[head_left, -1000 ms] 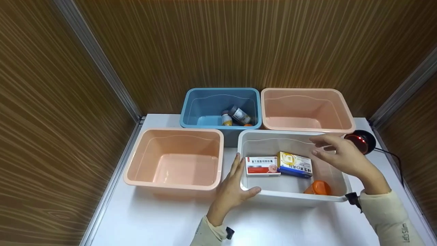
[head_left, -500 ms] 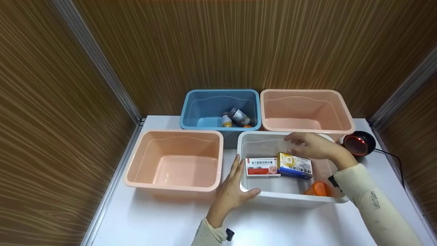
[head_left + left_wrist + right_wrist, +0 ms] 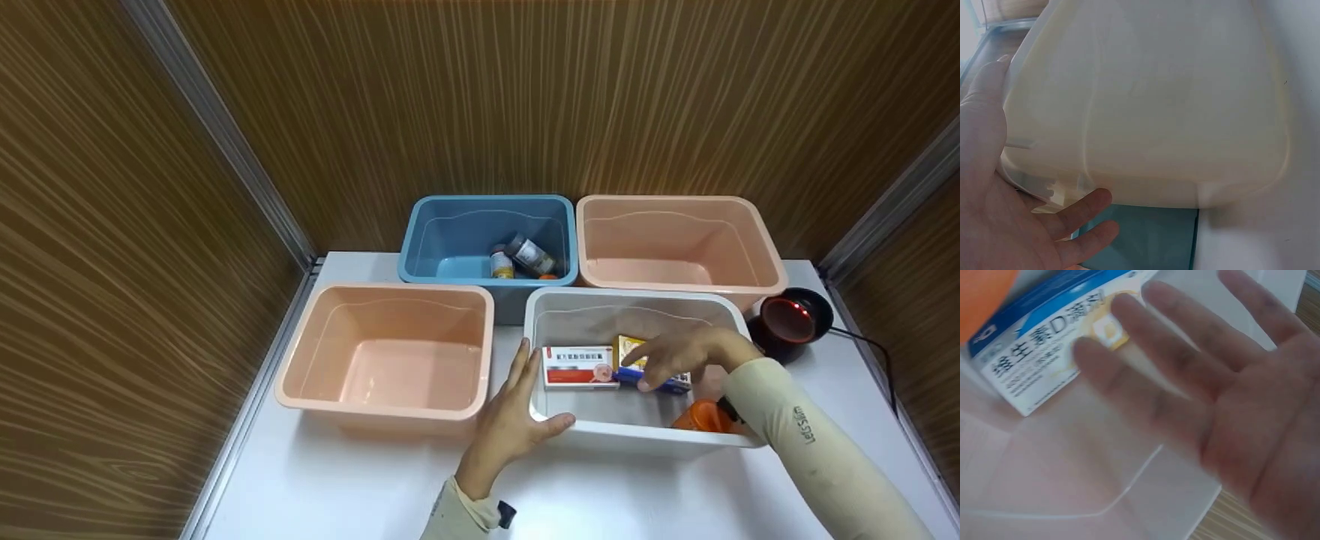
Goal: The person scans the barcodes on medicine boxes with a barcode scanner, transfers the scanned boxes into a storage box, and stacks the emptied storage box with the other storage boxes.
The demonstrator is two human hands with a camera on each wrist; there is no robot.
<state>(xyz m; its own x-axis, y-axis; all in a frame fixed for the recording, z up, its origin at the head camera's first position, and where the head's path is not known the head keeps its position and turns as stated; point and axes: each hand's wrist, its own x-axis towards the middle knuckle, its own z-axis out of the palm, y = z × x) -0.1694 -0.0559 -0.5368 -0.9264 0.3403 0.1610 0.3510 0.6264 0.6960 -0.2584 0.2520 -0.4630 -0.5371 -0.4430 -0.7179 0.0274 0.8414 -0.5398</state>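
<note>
My left hand (image 3: 506,424) rests at the left front corner of a white bin (image 3: 630,435), thumb at the front rim and fingers straight along the outer side. Inside the bin my right hand (image 3: 690,352) hangs over a yellow, white and blue medicine box (image 3: 628,348), partly covering it. In the right wrist view its fingers (image 3: 1179,365) are spread and overlap the box's printed face. A white and red medicine box (image 3: 579,367) lies just left of it. An orange bottle (image 3: 699,417) lies at the bin's right front, partly hidden by the right sleeve.
Behind the white bin are a blue bin (image 3: 487,282) with several bottles and a peach bin (image 3: 679,288). Another peach bin (image 3: 382,410) is at the left. A black round device (image 3: 791,322) with a red light and a cable stands at the right.
My right hand has moved left from the bin's right side, then down and forward-facing over the yellow and blue medicine box. The left hand has stayed at the corner.
</note>
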